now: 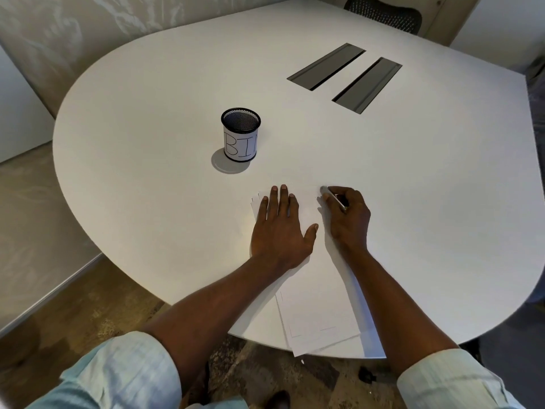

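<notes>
A stack of white paper sheets (317,308) lies on the white table (147,178), running from the near edge up toward the middle. My left hand (280,228) presses flat on the upper part of the sheets, fingers straight and spread. Just to its right, my right hand (348,216) grips a slim silver pen (334,197), whose tip touches the paper near its top right corner. Farther back and to the left stands a black mesh cup (241,134) wrapped in a white label reading "BIN". It looks empty inside.
Two dark rectangular cable slots (345,75) are set in the table at the back right. A black mesh chair back (383,13) stands behind the far edge. The paper stack overhangs the table's near edge slightly. Patterned floor lies below.
</notes>
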A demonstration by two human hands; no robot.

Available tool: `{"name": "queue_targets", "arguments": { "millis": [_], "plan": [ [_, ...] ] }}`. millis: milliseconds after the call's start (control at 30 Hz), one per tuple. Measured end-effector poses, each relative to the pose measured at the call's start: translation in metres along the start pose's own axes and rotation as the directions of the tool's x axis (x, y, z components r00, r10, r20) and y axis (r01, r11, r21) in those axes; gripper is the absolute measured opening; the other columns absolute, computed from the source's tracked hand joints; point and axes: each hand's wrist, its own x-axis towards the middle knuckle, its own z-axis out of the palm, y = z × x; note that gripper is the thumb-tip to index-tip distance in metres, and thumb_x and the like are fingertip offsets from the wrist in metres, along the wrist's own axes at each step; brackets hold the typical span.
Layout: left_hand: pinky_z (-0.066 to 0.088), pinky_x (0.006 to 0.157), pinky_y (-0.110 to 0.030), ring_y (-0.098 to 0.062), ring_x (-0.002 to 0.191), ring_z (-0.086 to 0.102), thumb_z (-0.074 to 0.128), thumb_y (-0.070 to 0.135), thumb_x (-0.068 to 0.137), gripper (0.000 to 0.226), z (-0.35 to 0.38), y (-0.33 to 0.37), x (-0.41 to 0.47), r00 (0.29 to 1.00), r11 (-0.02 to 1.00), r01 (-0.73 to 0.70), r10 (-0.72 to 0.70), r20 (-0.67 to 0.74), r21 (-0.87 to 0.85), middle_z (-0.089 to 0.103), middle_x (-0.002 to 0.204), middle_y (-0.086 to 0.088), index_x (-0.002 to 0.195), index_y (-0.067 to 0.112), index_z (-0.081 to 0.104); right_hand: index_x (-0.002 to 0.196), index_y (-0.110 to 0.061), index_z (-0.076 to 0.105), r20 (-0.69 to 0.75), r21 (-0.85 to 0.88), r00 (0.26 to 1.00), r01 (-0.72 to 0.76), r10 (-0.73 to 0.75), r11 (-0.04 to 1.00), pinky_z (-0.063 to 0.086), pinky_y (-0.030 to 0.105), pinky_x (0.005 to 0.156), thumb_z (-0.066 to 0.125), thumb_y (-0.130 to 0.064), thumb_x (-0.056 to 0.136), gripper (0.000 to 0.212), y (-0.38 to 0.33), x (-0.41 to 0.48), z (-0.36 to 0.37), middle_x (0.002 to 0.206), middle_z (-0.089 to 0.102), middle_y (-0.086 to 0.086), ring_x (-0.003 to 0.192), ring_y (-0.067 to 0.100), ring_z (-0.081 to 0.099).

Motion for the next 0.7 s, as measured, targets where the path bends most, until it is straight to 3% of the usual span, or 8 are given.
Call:
{"name": "queue_targets", "arguments": {
  "millis": [100, 233, 300, 400, 500, 567, 700],
  "plan": [
    [0.004, 0.136, -0.049, -0.031, 0.167, 0.000, 0.026, 0.067, 0.101, 0.090, -0.002, 0.001, 0.001, 1.000, 1.000, 0.004, -0.004, -0.009, -0.014, 0.006, 0.179, -0.015, 0.168, 0.007, 0.021, 0.114, -0.010, 0.075, -0.065, 0.148, 0.995, -0.066, 0.077, 0.987, 0.046, 0.000, 0.064, 0.075, -0.030, 0.100, 0.025, -0.004, 0.001, -0.005, 0.109, 0.076, 0.003, 0.082, -0.016, 0.067],
    [0.008, 0.135, -0.051, -0.034, 0.167, 0.006, 0.030, 0.067, 0.100, 0.090, -0.003, 0.002, 0.002, 1.000, 1.000, -0.001, 0.001, 0.011, 0.009, 0.012, 0.178, -0.018, 0.165, 0.005, 0.026, 0.113, -0.010, 0.073, -0.109, 0.343, 0.975, -0.148, 0.196, 0.928, 0.053, 0.010, 0.060, 0.076, -0.036, 0.098, 0.030, -0.007, 0.000, -0.006, 0.096, 0.074, 0.003, 0.067, -0.005, 0.069],
    [0.015, 0.133, -0.054, -0.040, 0.162, 0.021, 0.039, 0.068, 0.095, 0.090, -0.008, 0.003, 0.010, 1.000, 0.999, 0.001, -0.002, 0.019, 0.039, 0.027, 0.173, -0.021, 0.158, 0.003, 0.038, 0.113, -0.010, 0.072, -0.122, 0.377, 0.970, -0.152, 0.212, 0.913, 0.056, 0.015, 0.061, 0.077, -0.037, 0.098, 0.031, -0.006, 0.000, -0.005, 0.094, 0.073, 0.006, 0.066, -0.001, 0.069],
    [0.032, 0.117, -0.054, -0.041, 0.134, 0.047, 0.055, 0.076, 0.079, 0.090, -0.022, 0.006, 0.033, 1.000, 0.995, -0.019, 0.018, 0.010, 0.097, 0.054, 0.143, -0.020, 0.134, 0.004, 0.055, 0.112, -0.011, 0.071, -0.154, 0.369, 0.970, -0.122, 0.190, 0.921, 0.057, 0.018, 0.060, 0.076, -0.039, 0.098, 0.032, -0.004, 0.002, -0.006, 0.097, 0.076, 0.010, 0.067, 0.007, 0.070],
    [0.038, 0.106, -0.052, -0.042, 0.131, 0.045, 0.061, 0.084, 0.071, 0.105, -0.032, 0.008, 0.055, 0.996, 0.991, -0.033, 0.022, 0.091, 0.127, 0.051, 0.139, -0.021, 0.137, 0.003, 0.050, 0.110, -0.012, 0.071, -0.165, 0.421, 0.963, -0.125, 0.211, 0.899, 0.054, 0.023, 0.053, 0.078, -0.040, 0.096, 0.032, -0.001, 0.004, -0.004, 0.088, 0.073, 0.011, 0.062, 0.010, 0.067],
    [0.037, 0.107, -0.052, -0.043, 0.135, 0.042, 0.062, 0.089, 0.069, 0.113, -0.034, 0.009, 0.065, 0.991, 0.987, -0.047, 0.026, 0.131, 0.154, 0.047, 0.143, -0.022, 0.141, 0.003, 0.047, 0.108, -0.014, 0.071, -0.158, 0.466, 0.957, -0.144, 0.243, 0.873, 0.050, 0.031, 0.050, 0.080, -0.043, 0.094, 0.034, 0.001, 0.006, -0.003, 0.080, 0.068, 0.004, 0.062, 0.016, 0.064],
    [0.035, 0.108, -0.050, -0.040, 0.131, 0.046, 0.061, 0.093, 0.067, 0.114, -0.039, 0.013, 0.077, 0.986, 0.975, -0.068, 0.033, 0.164, 0.211, 0.048, 0.143, -0.021, 0.139, 0.005, 0.051, 0.102, -0.022, 0.071, -0.168, 0.479, 0.950, -0.155, 0.264, 0.864, 0.048, 0.034, 0.049, 0.081, -0.051, 0.090, 0.033, 0.006, 0.008, -0.006, 0.073, 0.067, -0.006, 0.061, 0.019, 0.063]
  ]
}}
